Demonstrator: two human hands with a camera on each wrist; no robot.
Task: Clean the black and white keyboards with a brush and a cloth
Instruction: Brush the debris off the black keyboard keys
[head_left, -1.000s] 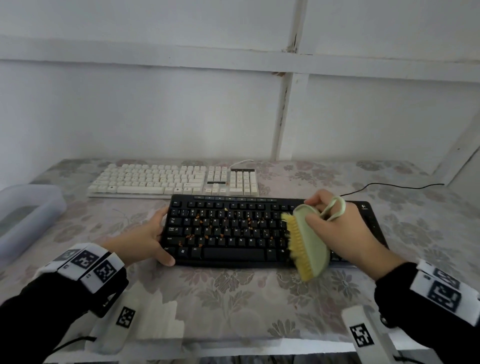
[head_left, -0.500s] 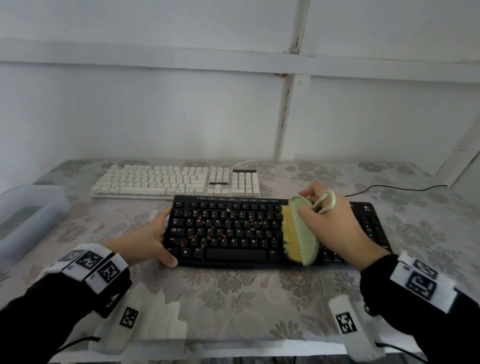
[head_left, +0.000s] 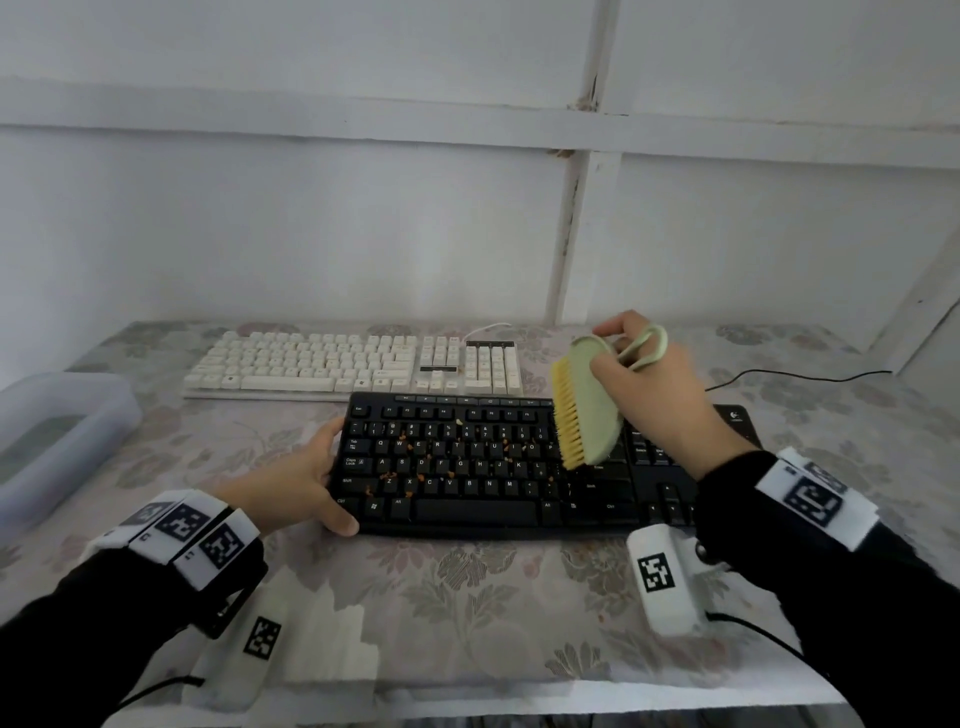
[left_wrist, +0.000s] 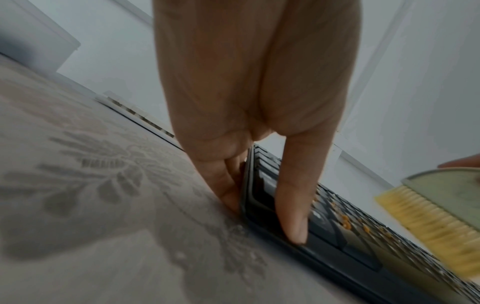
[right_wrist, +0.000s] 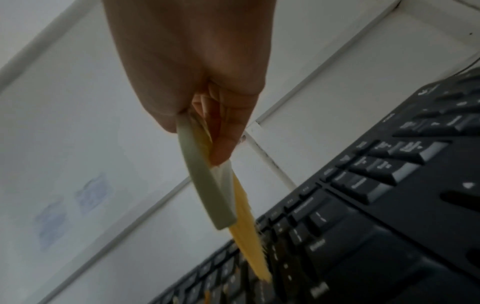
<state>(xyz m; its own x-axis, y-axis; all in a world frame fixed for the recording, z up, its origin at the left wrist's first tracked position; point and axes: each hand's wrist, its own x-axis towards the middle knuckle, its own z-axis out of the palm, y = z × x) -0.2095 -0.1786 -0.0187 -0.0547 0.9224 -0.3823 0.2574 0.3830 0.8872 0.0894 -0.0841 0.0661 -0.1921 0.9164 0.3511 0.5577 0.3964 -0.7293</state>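
1. Head view, table's left edge: translucent plastic bin (head_left: 57, 431), standing well apart from the work. Risk: none judged from here.
2. Left hand (head_left: 291, 483): thumb on the near left corner of the black keyboard (head_left: 493, 467), fingers against its left end, bracing it. Nothing is curled round or lifted. Risk: the hold is only a press, so a hard sweep could probably slide the keyboard on the floral tablecloth (head_left: 467, 597).
3. White keyboard (head_left: 353, 366): lies along the table's far edge, just behind the black one. Risk: crumbs flicked backward could land among its keys.
4. Orange crumbs (head_left: 410, 447): scattered over the left and middle letter keys. Risk: a leftward sweep likely pushes them toward the bracing hand or down between keys.
5. Brush (head_left: 587, 410): pale green back, yellow bristles facing left, tilted, lower bristles at or just above the keys right of centre; the wrist view cannot settle contact.
6. Right hand (head_left: 654, 384): fingers closed round the brush back and its loop handle. Risk: a slanted brush may skip over crumbs.
7. Cloth: not identified in any view.
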